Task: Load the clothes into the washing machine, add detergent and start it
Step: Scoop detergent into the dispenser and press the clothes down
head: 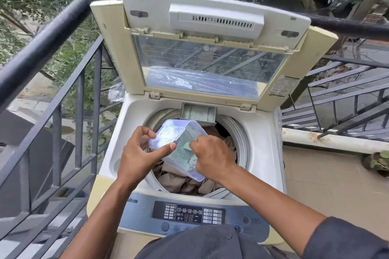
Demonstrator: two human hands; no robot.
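Note:
A top-loading washing machine stands with its lid raised. Brown clothes fill the drum. At the drum's back edge the detergent drawer is pulled out. Above the drum I hold a clear plastic container with pale green detergent powder inside, tilted. My left hand grips its left side, thumb on top. My right hand reaches into the container and pinches a small green scoop. The control panel shows lit digits.
A dark metal railing runs along the left and behind the machine, with trees beyond. Crumpled clear plastic hangs behind the lid at the left. To the right lie a tiled balcony floor and a potted plant.

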